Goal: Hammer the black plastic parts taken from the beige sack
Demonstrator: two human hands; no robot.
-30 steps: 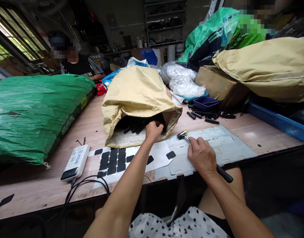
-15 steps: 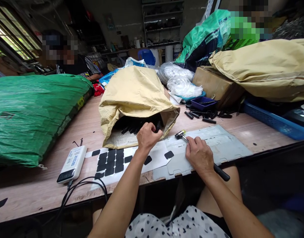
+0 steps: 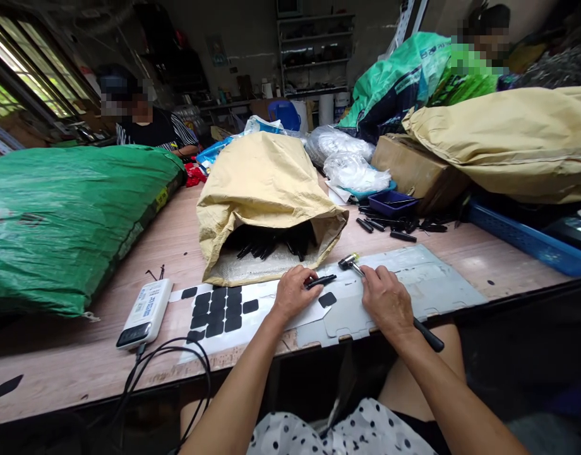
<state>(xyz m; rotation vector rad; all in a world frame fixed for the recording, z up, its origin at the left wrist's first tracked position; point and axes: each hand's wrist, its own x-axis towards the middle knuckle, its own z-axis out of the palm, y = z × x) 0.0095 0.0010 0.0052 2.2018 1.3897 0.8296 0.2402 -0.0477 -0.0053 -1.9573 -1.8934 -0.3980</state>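
Observation:
My left hand (image 3: 295, 292) is closed around slim black pen-like sticks (image 3: 323, 280), perhaps more than one, just in front of the open paper sack. Inside the mouth of that tan sack (image 3: 266, 183) lie several more black sticks (image 3: 259, 248). A small hammer (image 3: 350, 262) with a metal shaft and black handle is gripped in my right hand (image 3: 388, 300); its head points left, low over the grey board (image 3: 423, 272). White paper sheets (image 3: 266, 322) with black rounded squares (image 3: 218, 311) lie under and left of my left hand.
A white power bank (image 3: 146, 314) with black cables (image 3: 186, 344) lies at left, beside a big green sack (image 3: 77, 221). At right are loose black pieces (image 3: 403, 236), a purple tray (image 3: 392, 202), a blue basket (image 3: 527, 243) and a cardboard box (image 3: 413, 167). Two people sit beyond.
My left hand has come out of the sack's mouth toward me, now with black sticks in it. My right hand still holds the hammer in about the same place. The camera view has shifted slightly.

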